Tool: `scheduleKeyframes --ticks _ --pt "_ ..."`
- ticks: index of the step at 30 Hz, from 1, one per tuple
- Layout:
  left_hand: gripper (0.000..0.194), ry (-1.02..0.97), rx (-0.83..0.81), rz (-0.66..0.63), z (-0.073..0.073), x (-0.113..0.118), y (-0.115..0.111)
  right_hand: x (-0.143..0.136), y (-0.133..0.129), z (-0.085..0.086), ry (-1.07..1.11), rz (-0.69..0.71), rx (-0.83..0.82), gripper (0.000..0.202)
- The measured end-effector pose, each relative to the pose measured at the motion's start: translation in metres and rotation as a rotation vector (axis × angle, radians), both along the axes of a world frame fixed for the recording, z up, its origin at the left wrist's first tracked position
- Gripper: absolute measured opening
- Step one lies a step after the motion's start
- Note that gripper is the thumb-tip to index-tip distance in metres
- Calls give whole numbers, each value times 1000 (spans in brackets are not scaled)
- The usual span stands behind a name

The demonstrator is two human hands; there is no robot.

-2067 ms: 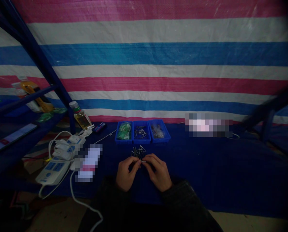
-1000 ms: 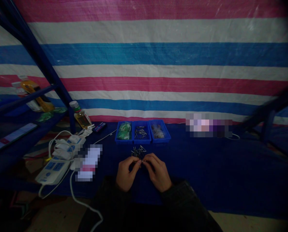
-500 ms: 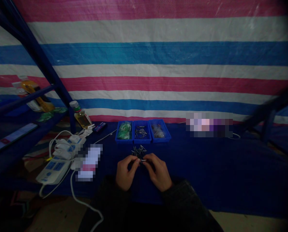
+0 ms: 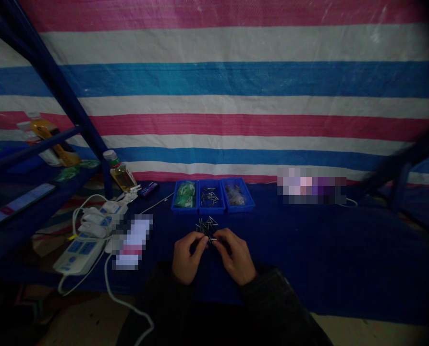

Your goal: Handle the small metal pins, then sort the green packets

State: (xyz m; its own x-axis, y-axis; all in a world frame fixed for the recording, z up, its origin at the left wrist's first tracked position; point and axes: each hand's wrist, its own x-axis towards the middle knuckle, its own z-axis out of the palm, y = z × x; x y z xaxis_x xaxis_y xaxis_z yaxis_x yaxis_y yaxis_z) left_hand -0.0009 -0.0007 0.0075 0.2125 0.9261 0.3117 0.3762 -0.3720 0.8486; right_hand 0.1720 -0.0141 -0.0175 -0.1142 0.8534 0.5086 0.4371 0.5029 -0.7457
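Blue rectangular plastic trays stand side by side at the middle of the frame: the left tray (image 4: 184,209) holds green packets (image 4: 186,194), the middle tray (image 4: 211,210) loose thin metal pins (image 4: 209,197), the right tray (image 4: 240,209) small clear-wrapped pieces (image 4: 235,195). Just below them, a small pile of dark, shiny metal pins (image 4: 207,225) lies on the dark blue tabletop (image 4: 289,250).

At lower centre, the bare left hand (image 4: 188,257) is curled, thumb and fingertips nearly closed, at one end of a short silvery metal pin (image 4: 213,239). The bare right hand (image 4: 236,256) is curled the same way at the other end; how firmly either grips is too small to tell. Both hands are just beside the pile.

Left of them lie a blurred-out phone (image 4: 133,242) and a white power strip (image 4: 86,245) with plugs and cables.
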Motion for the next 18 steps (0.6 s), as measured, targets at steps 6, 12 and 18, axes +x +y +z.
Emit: scheduleKeyframes --ticks 6,12,18 --pt "24 7 -3 8 0 0 0 0 0 -2 3 0 -21 12" --pt "24 -19 -15 4 0 0 0 0 0 -1 10 -11 3 11" --pt "24 -18 -14 -1 0 0 0 0 0 -4 -11 -11 4 10"
